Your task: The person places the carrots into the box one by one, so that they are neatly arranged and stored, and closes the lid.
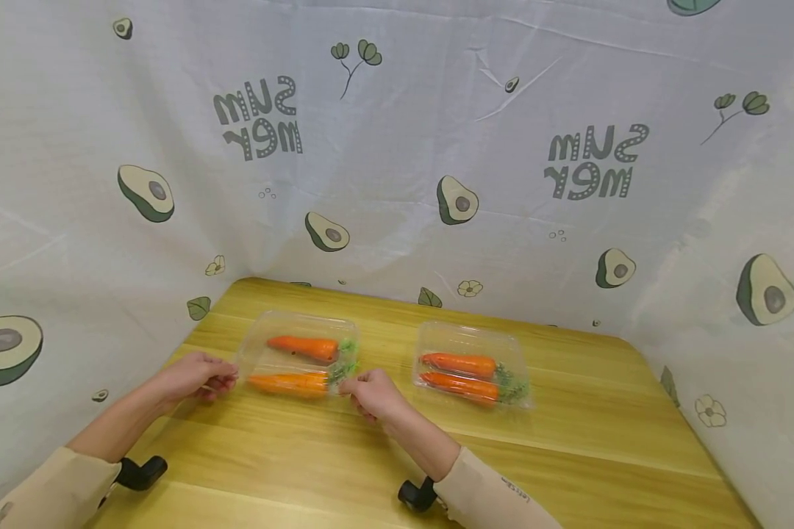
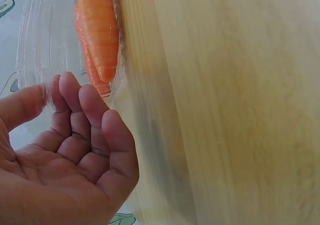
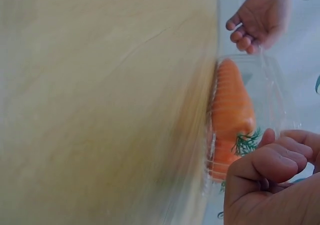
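Note:
On the wooden table at the left lies a clear plastic box (image 1: 254,339). Inside it are two carrots with green tops, a rear carrot (image 1: 304,347) and a front carrot (image 1: 290,382), their tips toward the left. My left hand (image 1: 197,375) pinches the box's left edge between thumb and forefinger, the other fingers curved, as the left wrist view shows. At the front right corner, beside the green tops, my right hand (image 1: 376,395) pinches the rim with thumb and forefinger. In the right wrist view its fingers hide part of that corner.
A second clear plastic box (image 1: 466,336) with two carrots stands to the right of my right hand. Behind the wooden table (image 1: 589,411) and along its sides hangs a white curtain (image 1: 397,147) printed with avocados. Black wrist mounts (image 1: 142,472) sit under both forearms.

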### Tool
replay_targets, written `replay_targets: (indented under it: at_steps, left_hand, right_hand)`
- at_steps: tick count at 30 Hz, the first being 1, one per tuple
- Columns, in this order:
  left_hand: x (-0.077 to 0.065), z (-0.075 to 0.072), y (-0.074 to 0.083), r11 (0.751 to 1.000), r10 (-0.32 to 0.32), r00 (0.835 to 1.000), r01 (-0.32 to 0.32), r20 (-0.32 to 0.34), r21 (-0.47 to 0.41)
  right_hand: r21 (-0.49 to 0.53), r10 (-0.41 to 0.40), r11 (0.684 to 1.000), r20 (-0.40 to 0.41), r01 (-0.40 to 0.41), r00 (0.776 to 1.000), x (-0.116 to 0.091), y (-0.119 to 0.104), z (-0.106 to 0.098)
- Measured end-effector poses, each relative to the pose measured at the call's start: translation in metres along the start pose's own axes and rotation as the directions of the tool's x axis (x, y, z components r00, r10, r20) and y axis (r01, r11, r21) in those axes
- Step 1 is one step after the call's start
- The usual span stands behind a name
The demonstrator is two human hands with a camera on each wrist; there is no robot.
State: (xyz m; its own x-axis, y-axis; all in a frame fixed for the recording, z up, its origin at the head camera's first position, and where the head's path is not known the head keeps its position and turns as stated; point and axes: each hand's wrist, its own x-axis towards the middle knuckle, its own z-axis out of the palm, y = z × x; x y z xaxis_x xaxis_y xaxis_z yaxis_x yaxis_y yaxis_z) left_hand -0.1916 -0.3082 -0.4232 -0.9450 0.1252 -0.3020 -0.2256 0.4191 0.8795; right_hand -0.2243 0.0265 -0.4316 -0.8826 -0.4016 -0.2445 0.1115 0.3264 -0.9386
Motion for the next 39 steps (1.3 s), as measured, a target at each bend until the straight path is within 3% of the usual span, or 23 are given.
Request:
replay_targets:
  at_steps: [20,32,39]
  left_hand:
    - [0.010,-0.003,0.007,1.000,0.022,1.000,-0.022,0.016,-0.008]
    - [0.014,0.000,0.007,0.999,-0.008,1.000,0.007,-0.008,-0.031]
    - [0.016,0.000,0.008,0.999,-0.026,0.999,0.025,-0.034,-0.027]
  right_hand:
    - [0.009,0.013,1.000,-0.110,-0.012,0.994,0.003,-0.002,0.004]
    - [0.079,0.023,0.997,-0.089,-0.016,0.996,0.005,0.004,-0.003]
    - [0.047,0.025,0.999,-0.066,-0.022,0.997,0.001,0.002,-0.013]
